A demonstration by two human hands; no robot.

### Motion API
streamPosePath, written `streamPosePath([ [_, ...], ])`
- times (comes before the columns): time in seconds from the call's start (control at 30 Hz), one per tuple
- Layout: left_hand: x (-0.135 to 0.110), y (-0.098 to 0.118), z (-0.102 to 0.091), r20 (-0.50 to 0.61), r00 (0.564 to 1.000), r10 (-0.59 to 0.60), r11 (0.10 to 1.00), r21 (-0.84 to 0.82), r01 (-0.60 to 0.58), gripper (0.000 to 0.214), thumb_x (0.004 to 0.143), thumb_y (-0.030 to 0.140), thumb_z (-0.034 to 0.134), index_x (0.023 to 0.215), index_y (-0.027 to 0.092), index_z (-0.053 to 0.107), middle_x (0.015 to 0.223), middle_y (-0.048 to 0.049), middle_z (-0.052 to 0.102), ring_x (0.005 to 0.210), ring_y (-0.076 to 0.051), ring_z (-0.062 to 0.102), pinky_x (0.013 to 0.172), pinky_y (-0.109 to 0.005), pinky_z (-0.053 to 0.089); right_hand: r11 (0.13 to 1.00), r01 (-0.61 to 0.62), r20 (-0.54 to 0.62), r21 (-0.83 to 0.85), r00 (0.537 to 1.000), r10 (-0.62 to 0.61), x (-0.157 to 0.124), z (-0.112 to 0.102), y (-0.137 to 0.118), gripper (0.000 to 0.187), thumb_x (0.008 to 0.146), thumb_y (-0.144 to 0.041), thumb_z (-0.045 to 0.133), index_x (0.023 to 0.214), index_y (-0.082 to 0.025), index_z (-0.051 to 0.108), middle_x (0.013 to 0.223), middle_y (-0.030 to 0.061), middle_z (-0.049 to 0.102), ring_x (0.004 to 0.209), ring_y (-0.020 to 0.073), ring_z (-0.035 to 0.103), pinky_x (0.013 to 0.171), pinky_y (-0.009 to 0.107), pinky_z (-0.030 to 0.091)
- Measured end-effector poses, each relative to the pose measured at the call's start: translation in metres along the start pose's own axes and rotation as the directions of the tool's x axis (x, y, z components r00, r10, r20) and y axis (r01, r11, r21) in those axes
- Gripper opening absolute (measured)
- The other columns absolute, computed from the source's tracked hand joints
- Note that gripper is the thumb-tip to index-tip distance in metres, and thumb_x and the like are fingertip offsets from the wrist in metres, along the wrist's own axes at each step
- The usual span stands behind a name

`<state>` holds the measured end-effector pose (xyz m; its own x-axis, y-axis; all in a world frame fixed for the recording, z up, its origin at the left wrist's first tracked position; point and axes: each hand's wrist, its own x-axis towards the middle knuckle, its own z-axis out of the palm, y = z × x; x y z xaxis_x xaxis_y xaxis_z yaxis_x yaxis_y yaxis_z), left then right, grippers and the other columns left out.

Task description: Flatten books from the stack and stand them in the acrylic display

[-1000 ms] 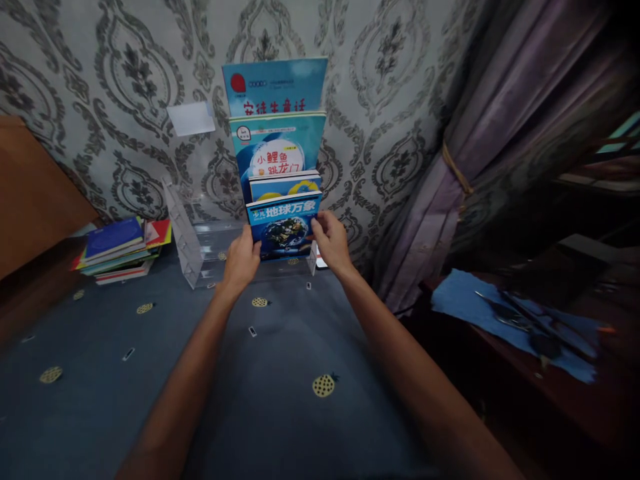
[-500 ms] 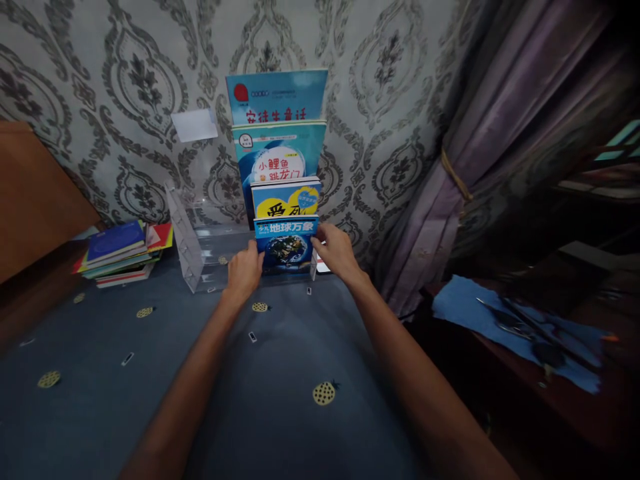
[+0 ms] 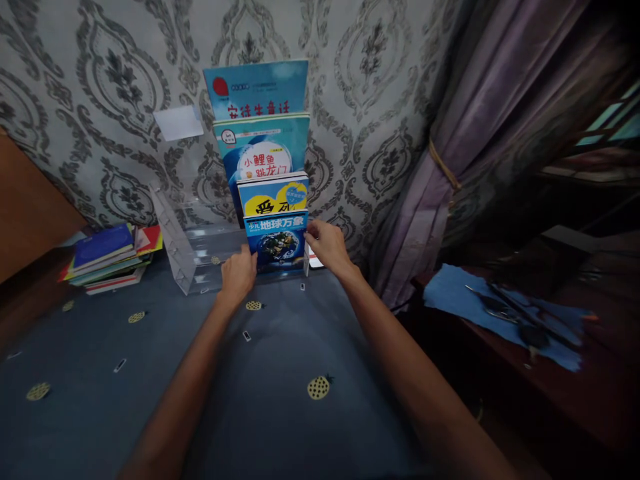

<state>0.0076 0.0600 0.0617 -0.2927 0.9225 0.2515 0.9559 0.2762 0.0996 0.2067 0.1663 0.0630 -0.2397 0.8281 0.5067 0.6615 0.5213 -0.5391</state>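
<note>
A clear acrylic tiered rack point(image 3: 180, 257) stands against the patterned wall on a blue cloth. Its right column holds several books stepped upward. The front one is a blue book with an Earth picture point(image 3: 279, 239). My left hand point(image 3: 239, 273) grips its lower left edge and my right hand point(image 3: 323, 244) grips its upper right edge. Behind it rise a yellow and blue book point(image 3: 273, 197), a teal book point(image 3: 260, 150) and a blue book with a red mark point(image 3: 255, 87) at the top.
A stack of books point(image 3: 107, 259) lies at the left on the blue cloth point(image 3: 280, 360). A wooden board leans at the far left. A purple tied curtain point(image 3: 450, 153) hangs at the right, above a dark table with a blue rag point(image 3: 500, 310) and tools.
The Earth book has sunk lower into the front tier, uncovering more of the yellow book behind. Both hands went down with it and still hold its edges.
</note>
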Motion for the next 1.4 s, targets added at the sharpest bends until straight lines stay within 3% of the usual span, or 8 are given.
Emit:
streamPosePath([
  [0.23,0.003,-0.004,0.008,-0.045,0.999,0.02,1.0,-0.007,-0.02,0.034,0.104,0.036,0.036,0.117,0.016,0.059,0.094,-0.0165,0.076,0.091,-0.031,0.073,0.077,-0.037,0.051,1.0,0.024,-0.029,-0.005,0.999,-0.024,0.0,0.001,0.003,0.02,0.084,-0.021,0.06,0.098,-0.023,0.075,0.087,0.0065,0.077,0.083,0.0258,0.069,0.074,0.034,0.051],
  [0.43,0.001,-0.009,0.007,-0.005,1.0,0.031,0.999,-0.035,-0.031,0.035,0.105,0.04,0.034,0.118,0.019,0.059,0.1,-0.0155,0.076,0.096,-0.03,0.072,0.079,-0.035,0.05,1.0,0.011,0.016,0.009,1.0,-0.011,0.0,-0.005,0.0,0.022,0.085,-0.02,0.06,0.101,-0.021,0.075,0.093,0.0079,0.078,0.087,0.0263,0.071,0.075,0.035,0.051],
  [0.83,-0.006,-0.013,-0.008,-0.001,1.0,-0.013,0.998,-0.057,0.013,0.038,0.105,0.048,0.036,0.118,0.019,0.055,0.1,-0.0148,0.076,0.1,-0.032,0.073,0.078,-0.035,0.05,1.0,-0.007,0.031,-0.023,0.999,0.008,0.0,-0.028,-0.008,0.026,0.085,-0.023,0.064,0.109,-0.02,0.076,0.093,0.0074,0.08,0.088,0.0253,0.073,0.078,0.034,0.052],
  [1.07,-0.018,-0.014,-0.006,-0.043,0.999,-0.018,0.99,-0.141,0.012,0.033,0.105,0.045,0.039,0.122,0.019,0.049,0.104,-0.0109,0.076,0.103,-0.03,0.072,0.079,-0.034,0.05,1.0,0.001,0.026,-0.016,1.0,0.0,-0.004,-0.049,-0.016,0.03,0.086,-0.025,0.063,0.111,-0.016,0.075,0.096,0.0096,0.079,0.09,0.0242,0.071,0.081,0.034,0.051],
  [1.23,-0.031,-0.015,0.002,-0.085,0.995,0.053,0.982,-0.175,-0.067,0.026,0.105,0.041,0.042,0.116,0.019,0.049,0.104,-0.0105,0.074,0.096,-0.027,0.073,0.077,-0.033,0.05,0.982,0.147,-0.098,0.118,0.986,-0.136,-0.005,-0.076,-0.026,0.024,0.088,-0.027,0.061,0.104,-0.017,0.076,0.091,0.0073,0.077,0.083,0.0218,0.071,0.079,0.035,0.053],
  [1.4,-0.038,-0.018,0.014,-0.153,0.979,0.131,0.964,-0.212,-0.162,0.021,0.103,0.035,0.047,0.114,0.017,0.05,0.107,-0.0129,0.073,0.1,-0.026,0.071,0.087,-0.035,0.05,0.832,0.391,-0.229,0.394,0.918,-0.323,-0.052,-0.143,-0.075,0.022,0.092,-0.035,0.066,0.104,-0.019,0.075,0.091,0.004,0.076,0.083,0.0189,0.071,0.075,0.032,0.056],
])
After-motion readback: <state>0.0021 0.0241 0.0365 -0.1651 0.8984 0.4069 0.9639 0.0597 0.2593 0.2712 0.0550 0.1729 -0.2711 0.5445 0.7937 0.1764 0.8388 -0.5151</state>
